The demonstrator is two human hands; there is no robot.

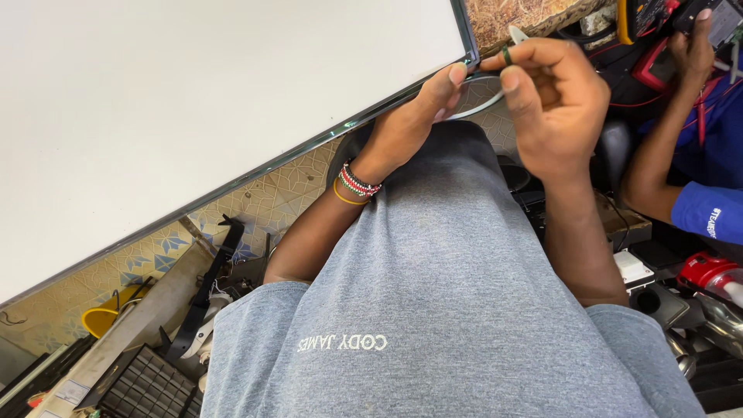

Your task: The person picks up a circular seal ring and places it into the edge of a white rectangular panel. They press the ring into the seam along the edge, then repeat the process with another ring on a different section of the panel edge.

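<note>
Past our grey shirt (433, 310), our left hand (418, 116) presses fingertips on the white panel (193, 101) edge while our right hand (553, 101) pinches a small tool (517, 35); slipping could scratch the frame.

tool: a small green-handled pointed metal tool (511, 45), pinched upright at the panel corner
panel: a large white flat panel (193, 101) with dark metal frame, laid flat
</note>
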